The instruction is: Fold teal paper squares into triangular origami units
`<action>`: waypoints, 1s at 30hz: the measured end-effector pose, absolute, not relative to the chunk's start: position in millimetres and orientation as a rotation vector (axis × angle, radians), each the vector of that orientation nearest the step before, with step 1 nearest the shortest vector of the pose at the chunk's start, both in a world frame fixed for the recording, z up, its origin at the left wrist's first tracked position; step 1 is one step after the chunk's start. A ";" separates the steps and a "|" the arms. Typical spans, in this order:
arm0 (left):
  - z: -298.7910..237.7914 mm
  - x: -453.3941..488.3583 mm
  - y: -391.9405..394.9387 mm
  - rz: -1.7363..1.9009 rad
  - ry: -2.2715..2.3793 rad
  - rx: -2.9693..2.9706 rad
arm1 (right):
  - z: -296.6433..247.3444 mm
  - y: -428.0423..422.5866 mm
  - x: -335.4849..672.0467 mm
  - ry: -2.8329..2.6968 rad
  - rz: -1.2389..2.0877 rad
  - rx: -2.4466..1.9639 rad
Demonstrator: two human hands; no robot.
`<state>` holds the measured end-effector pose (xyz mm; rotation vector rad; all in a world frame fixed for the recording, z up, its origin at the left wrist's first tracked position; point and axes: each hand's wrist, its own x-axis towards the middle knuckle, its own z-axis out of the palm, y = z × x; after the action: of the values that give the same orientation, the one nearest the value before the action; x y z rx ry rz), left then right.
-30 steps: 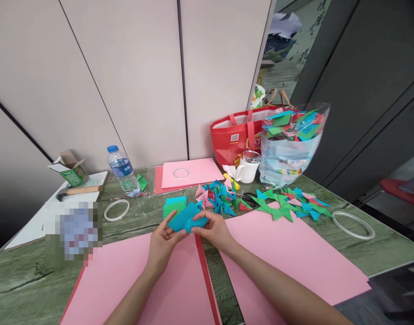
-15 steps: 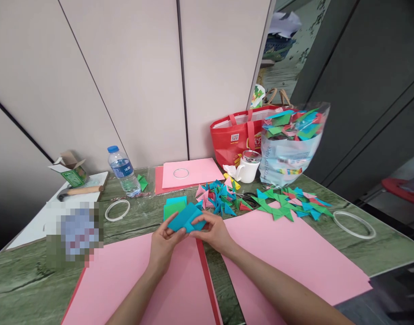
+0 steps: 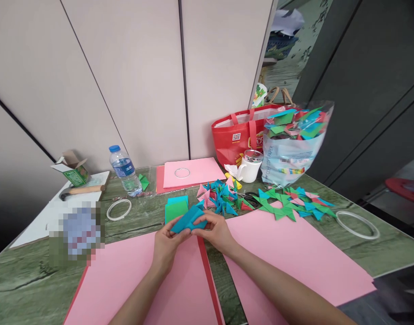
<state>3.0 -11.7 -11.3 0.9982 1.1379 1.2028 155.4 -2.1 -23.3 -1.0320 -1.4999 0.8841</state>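
Note:
A folded sheet of blue paper [image 3: 189, 218] is held up between my two hands, above the pink sheets. My left hand [image 3: 167, 240] pinches its left end, thumb along the lower edge. At the right end, my right hand [image 3: 213, 230] grips it between thumb and fingers, which partly cover it. Just behind the hands lie green and blue paper squares [image 3: 176, 210]. A pile of small folded paper pieces [image 3: 220, 197] in blue, pink and red sits to their right. Large pink sheets [image 3: 126, 280] lie under my left forearm, and more pink sheets [image 3: 295, 257] under the right.
Joined paper stars [image 3: 278, 204], scissors [image 3: 250, 197] and a white ring [image 3: 357, 225] are at the right. Behind them stand a white mug [image 3: 250, 169], a red bag [image 3: 227, 140] and a plastic bag of folded paper [image 3: 288, 153]. A bottle [image 3: 125, 169] and hammer [image 3: 81, 191] are on the left.
The blue paper looks narrower, its upper part now folded down or tilted toward me. Both hands keep hold of it, and the whole view has shifted slightly.

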 end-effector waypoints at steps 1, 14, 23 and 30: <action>-11.1 3.1 -12.0 1.199 1.147 0.993 | -23.2 -2.2 155.3 -1.502 0.884 -1.033; -6.0 6.7 -14.4 1.230 1.111 0.926 | -23.6 0.9 155.4 -1.451 0.911 -1.066; -6.2 5.1 -12.5 1.154 1.128 0.952 | -18.2 -1.5 155.4 -1.545 0.872 -1.021; -13.9 4.3 -12.8 1.155 1.060 0.972 | -17.0 -3.4 156.6 -1.627 0.795 -1.028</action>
<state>4.3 -12.8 -13.9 0.9720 1.0598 1.1547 156.6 -3.4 -17.0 -1.0278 -1.6270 0.7949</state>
